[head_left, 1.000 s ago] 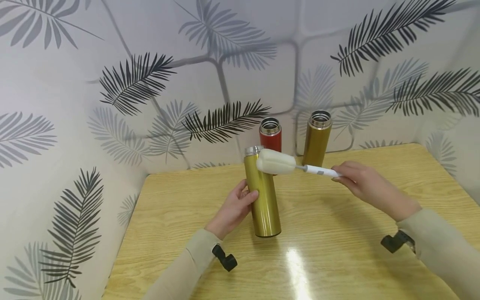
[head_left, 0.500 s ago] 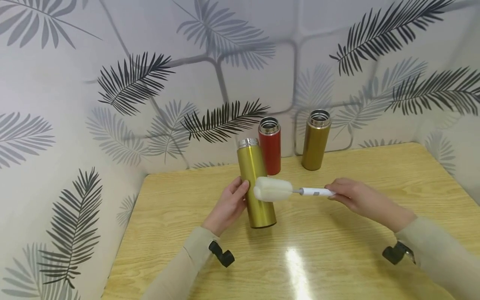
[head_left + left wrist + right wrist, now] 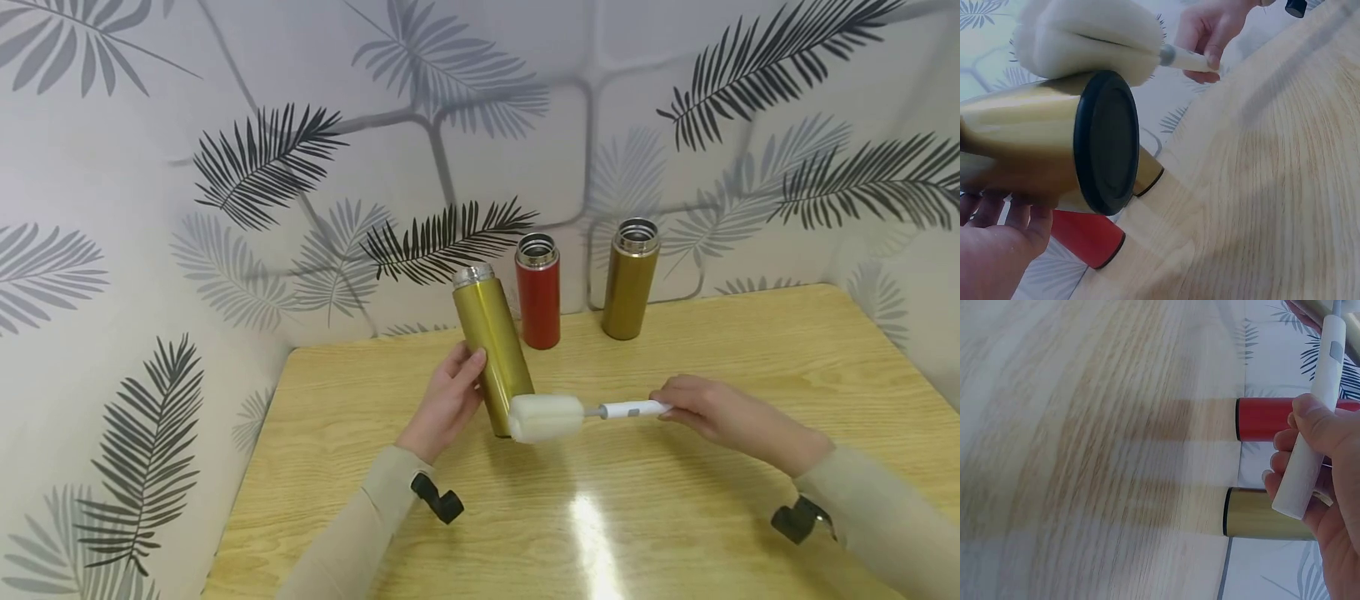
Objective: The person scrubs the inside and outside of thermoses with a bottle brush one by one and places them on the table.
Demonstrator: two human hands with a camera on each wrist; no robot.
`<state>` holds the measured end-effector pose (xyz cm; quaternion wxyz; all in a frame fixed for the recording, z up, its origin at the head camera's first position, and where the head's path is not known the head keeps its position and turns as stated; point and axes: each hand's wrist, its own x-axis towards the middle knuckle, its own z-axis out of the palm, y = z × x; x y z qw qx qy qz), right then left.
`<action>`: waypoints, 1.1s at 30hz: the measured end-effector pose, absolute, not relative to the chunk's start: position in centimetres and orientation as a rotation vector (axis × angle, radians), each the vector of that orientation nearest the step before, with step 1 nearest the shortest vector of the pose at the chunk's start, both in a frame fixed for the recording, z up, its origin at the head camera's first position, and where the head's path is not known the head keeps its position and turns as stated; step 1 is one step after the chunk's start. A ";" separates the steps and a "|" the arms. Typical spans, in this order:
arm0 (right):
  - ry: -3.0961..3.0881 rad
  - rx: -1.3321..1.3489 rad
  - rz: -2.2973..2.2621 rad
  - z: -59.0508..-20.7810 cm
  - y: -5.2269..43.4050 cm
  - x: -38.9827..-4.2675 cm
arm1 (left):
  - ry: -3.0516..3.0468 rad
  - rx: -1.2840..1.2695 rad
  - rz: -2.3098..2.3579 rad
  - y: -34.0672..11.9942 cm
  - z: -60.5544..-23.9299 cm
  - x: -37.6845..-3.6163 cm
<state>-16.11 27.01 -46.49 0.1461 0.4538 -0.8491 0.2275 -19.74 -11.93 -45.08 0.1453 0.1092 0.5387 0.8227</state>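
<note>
Gold flask (image 3: 492, 350): held by the left hand (image 3: 444, 402), tilted with its open steel mouth leaning away toward the wall; the left wrist view shows its black base (image 3: 1107, 142) off the worktop (image 3: 675, 517).
Brush (image 3: 583, 413): white foam head at the flask's lower end, lying against the body near the base; thin neck, white handle running to the right.
Change: a second ago the foam head was up at the flask's mouth; it has since come down the outside to the base, while the flask has been carried back and leaned further over.
Reading of change: the brush looks to be out of the flask, not in it; any work inside appears finished or broken off, judged from position alone.
Left fingers (image 3: 465, 367): curled round the flask's mid-body, a firm hold.
Right hand (image 3: 708, 410): holds the far end of the brush handle.
Right fingers (image 3: 1310, 419): wrapped about the handle (image 3: 1311, 419), thumb on top, closed on it.
Red flask (image 3: 537, 290): upright at the back, open-mouthed, just behind the held flask.
Bronze flask (image 3: 631, 278): upright beside the red one, near the wall, open-mouthed.
Worktop: pale wood grain, glare patch at the near middle.
Wall (image 3: 225, 167): leaf-pattern covering on two sides.
</note>
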 end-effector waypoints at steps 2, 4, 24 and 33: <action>-2.422 1.324 0.654 -46.6 27.2 -16.1 | 1.562 0.313 2.393 -12.1 -45.1 -19.9; -2.390 1.336 0.646 -46.7 27.4 -16.2 | 1.592 0.303 2.421 -12.4 -45.0 -20.0; -2.513 1.113 0.579 -45.6 27.1 -17.0 | 1.965 0.216 2.497 -13.4 -43.1 -20.3; -2.568 1.073 0.571 -44.9 25.6 -17.4 | 2.253 0.331 2.360 -12.5 -43.0 -19.7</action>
